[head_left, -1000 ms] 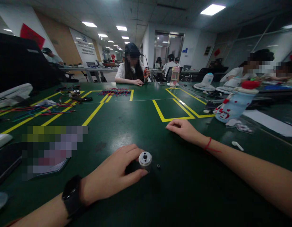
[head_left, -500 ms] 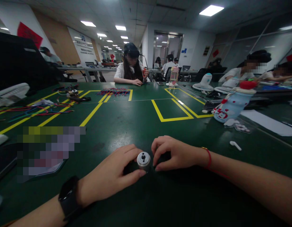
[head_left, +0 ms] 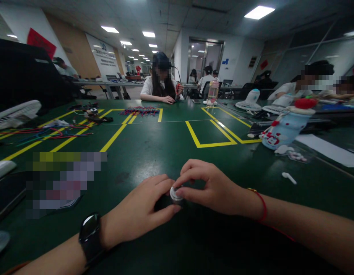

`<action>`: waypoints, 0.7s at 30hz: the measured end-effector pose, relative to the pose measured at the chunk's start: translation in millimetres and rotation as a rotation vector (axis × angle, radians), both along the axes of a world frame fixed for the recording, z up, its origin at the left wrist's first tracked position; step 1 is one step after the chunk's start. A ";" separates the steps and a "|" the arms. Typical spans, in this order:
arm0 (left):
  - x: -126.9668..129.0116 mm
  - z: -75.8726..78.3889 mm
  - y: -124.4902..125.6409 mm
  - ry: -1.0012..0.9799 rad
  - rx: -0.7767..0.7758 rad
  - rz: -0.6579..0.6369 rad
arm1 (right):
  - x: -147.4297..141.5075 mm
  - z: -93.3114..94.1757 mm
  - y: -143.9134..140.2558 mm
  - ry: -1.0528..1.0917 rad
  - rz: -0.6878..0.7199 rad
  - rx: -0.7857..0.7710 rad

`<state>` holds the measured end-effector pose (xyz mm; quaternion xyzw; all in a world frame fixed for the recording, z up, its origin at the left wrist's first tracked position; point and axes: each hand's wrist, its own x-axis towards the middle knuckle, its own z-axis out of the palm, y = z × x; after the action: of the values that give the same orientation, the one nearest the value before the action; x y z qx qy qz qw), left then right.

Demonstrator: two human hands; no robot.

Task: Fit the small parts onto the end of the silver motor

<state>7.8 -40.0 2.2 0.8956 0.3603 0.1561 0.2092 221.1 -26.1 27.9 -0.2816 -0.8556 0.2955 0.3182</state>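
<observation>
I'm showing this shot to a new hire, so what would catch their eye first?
Front and centre, the left hand and right hand meet over a small silver motor on the green table. Next come the yellow tape lines across the middle, then the blue snowman bottle lying at the right.

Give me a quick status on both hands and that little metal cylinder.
Left hand grips small metal cylinder upright on green table. Right hand fingertips on its top. White earbud lies well apart on the right.
</observation>
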 end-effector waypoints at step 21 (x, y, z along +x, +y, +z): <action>3.3 3.3 -3.4 -0.021 -0.031 0.016 | 60.0 -39.8 78.0 0.038 -0.391 -0.223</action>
<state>11.1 -43.4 5.5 0.8876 0.3678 0.1614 0.2253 281.0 51.8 -11.9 -0.4700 -0.7408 0.3261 0.3523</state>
